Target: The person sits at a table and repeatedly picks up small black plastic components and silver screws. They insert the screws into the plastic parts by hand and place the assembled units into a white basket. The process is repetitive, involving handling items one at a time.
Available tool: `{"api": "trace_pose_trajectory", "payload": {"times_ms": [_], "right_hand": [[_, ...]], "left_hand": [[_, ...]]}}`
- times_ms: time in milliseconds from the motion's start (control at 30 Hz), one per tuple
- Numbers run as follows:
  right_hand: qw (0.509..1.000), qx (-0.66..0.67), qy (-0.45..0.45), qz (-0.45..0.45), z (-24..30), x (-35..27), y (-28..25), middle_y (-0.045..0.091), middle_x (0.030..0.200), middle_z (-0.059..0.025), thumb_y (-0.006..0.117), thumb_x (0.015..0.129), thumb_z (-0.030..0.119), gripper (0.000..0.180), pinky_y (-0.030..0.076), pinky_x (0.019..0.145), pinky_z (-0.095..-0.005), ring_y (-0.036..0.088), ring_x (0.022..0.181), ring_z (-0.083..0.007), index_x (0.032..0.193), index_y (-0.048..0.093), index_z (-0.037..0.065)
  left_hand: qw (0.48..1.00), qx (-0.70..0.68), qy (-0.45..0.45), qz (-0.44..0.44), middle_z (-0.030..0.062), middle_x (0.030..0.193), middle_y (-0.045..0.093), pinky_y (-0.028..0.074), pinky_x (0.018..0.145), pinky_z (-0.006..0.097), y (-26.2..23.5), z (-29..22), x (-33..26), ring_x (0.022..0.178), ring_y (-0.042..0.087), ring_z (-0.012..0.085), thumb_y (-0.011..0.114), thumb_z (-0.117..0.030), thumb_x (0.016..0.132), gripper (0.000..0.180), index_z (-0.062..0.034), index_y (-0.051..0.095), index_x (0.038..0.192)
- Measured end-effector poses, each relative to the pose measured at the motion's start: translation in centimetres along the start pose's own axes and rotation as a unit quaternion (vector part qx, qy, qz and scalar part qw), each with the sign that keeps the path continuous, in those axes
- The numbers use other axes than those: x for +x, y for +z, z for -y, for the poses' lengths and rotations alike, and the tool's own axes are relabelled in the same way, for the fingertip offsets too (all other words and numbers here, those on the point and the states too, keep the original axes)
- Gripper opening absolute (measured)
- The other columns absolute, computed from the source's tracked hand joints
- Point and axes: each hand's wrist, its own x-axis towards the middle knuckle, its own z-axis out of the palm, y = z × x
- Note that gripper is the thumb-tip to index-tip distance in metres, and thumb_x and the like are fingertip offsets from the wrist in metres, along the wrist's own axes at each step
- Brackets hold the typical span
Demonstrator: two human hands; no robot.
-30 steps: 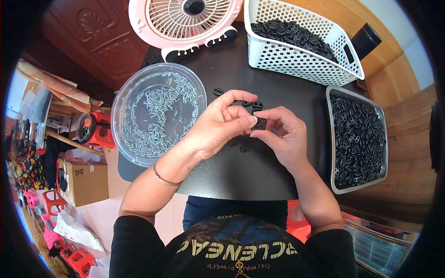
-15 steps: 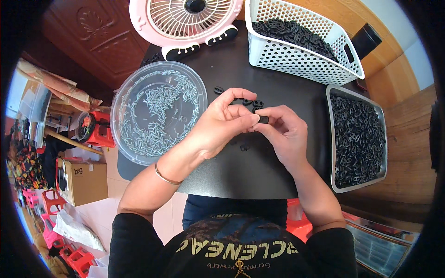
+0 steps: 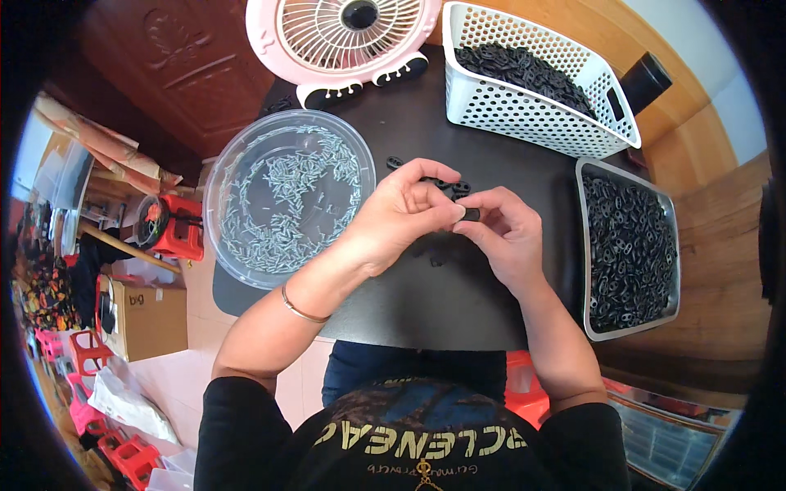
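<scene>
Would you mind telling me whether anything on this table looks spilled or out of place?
Only a few small black parts lie loose on the dark table beyond the hands; otherwise the clear bowl, basket and tray hold their contents.

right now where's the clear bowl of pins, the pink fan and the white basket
clear bowl of pins (image 3: 237,168): head view, on its left wall
pink fan (image 3: 327,37): head view, on the front grille
white basket (image 3: 524,110): head view, on the perforated front wall
</scene>
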Motion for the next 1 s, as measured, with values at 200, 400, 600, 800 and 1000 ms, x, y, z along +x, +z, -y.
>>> {"api": "trace_pose_trajectory", "payload": {"times_ms": [200,400,600,800,1000], "right_hand": [[0.989,-0.046,0.016,-0.138,2.8,4.5,0.2,0.050,0.073,0.0043,0.067,0.070,0.002,0.023,0.040,0.060,-0.0177,0.046,0.065,-0.0032,0.092,0.061,0.002],[0.959,-0.008,-0.075,-0.274,4.4,11.5,-3.3,0.051,0.110,-0.0216,0.067,0.073,0.013,0.068,0.044,0.080,-0.0270,0.054,0.098,-0.0192,0.125,0.030,-0.009],[0.991,-0.023,-0.004,-0.132,2.1,6.4,-1.5,0.051,0.109,-0.0156,0.061,0.077,0.005,0.039,0.045,0.073,-0.0218,0.055,0.089,-0.0124,0.113,0.047,-0.003],[0.984,-0.164,0.040,-0.050,0.6,3.0,-1.7,0.060,0.085,-0.0073,0.060,0.075,0.001,0.019,0.047,0.065,-0.0225,0.060,0.074,-0.0133,0.095,0.058,0.001],[0.954,-0.296,0.041,0.024,-0.5,2.1,-1.8,0.058,0.085,-0.0102,0.064,0.072,0.008,0.019,0.049,0.067,-0.0305,0.060,0.074,-0.0218,0.091,0.060,0.004]], "left_hand": [[0.982,0.136,0.109,-0.076,0.0027,0.079,0.058,0.043,0.065,0.020,0.3,-2.4,-0.4,0.071,0.053,0.0071,0.054,-0.005,0.082,0.024,-0.0033,0.049,0.105],[0.875,0.407,0.222,-0.137,0.0038,0.076,0.058,0.044,0.065,0.023,-2.3,-7.4,-2.8,0.071,0.056,0.0105,0.060,-0.005,0.076,0.011,-0.0003,0.056,0.085],[0.664,0.726,0.156,-0.091,0.0105,0.078,0.057,0.045,0.066,0.033,-6.2,-7.1,-6.5,0.072,0.056,0.0263,0.061,-0.001,0.066,0.012,-0.0032,0.060,0.077],[0.596,0.791,0.098,-0.096,0.0109,0.074,0.054,0.045,0.066,0.038,-6.5,-5.2,-6.5,0.074,0.056,0.0299,0.060,-0.002,0.064,0.010,-0.0037,0.059,0.074],[0.576,0.809,0.077,-0.093,0.0119,0.072,0.054,0.045,0.063,0.037,-6.8,-5.1,-5.5,0.071,0.056,0.0290,0.058,0.000,0.060,0.009,-0.0025,0.056,0.069]]}}
